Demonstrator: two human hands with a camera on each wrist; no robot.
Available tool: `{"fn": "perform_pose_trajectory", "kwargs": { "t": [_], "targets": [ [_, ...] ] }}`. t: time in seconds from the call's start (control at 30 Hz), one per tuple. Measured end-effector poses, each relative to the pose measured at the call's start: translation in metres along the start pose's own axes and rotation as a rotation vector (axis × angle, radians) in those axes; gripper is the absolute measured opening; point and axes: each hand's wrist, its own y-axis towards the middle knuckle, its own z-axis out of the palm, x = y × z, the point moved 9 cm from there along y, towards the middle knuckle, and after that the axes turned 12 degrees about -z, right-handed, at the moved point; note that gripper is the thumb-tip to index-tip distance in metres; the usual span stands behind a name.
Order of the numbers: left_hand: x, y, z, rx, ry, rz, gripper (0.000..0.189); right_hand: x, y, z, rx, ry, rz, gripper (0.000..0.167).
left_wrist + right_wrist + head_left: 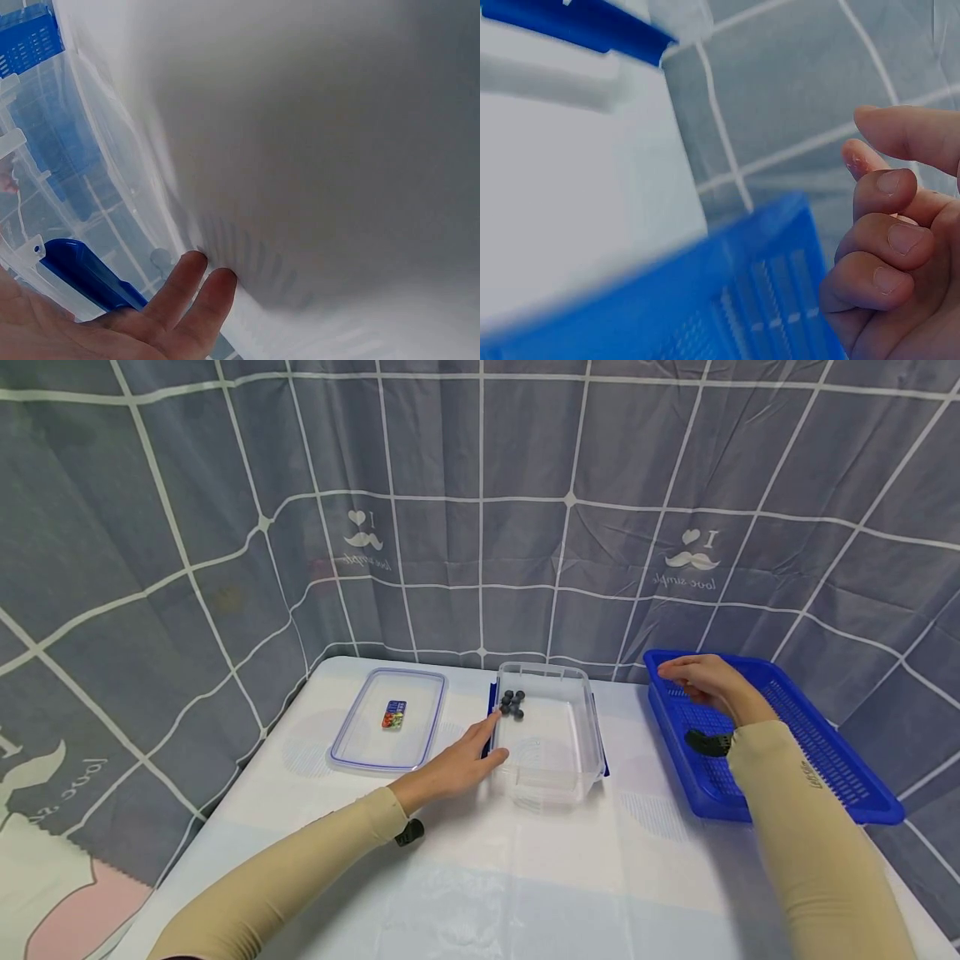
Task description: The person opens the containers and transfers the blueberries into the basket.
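Observation:
My left hand (461, 766) lies along the left side of a clear plastic container (555, 739), its fingers extended and the fingertips right at the wall. Several blueberries (513, 704) sit in that container, clustered toward its left side. In the left wrist view, two fingers reach past a blue side latch (86, 274). Over the far left part of a blue plastic basket (873, 812) hangs my right hand (708, 685). Its fingers (881, 281) are loosely bent, the thumb is straighter, and nothing shows between them in the right wrist view.
A clear lid (356, 739) with a blue seal lies left of the container, bearing a small colourful label (393, 715). White cloth covers the table (517, 885). A grey checked curtain (525, 543) hangs behind and along both sides.

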Motion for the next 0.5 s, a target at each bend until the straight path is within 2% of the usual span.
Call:
{"fn": "perform_pose_trajectory", "kwargs": {
  "t": [0.2,0.5],
  "targets": [
    [-0.001,-0.001,-0.001,0.003,0.003,0.001,0.078,0.025,0.008,0.02,0.009,0.022,-0.043,0.051],
    [-0.002,-0.003,0.0,0.004,0.006,0.012,0.077,0.047,0.02,0.048,0.031,0.029,-0.063,0.051]
  ]
}}
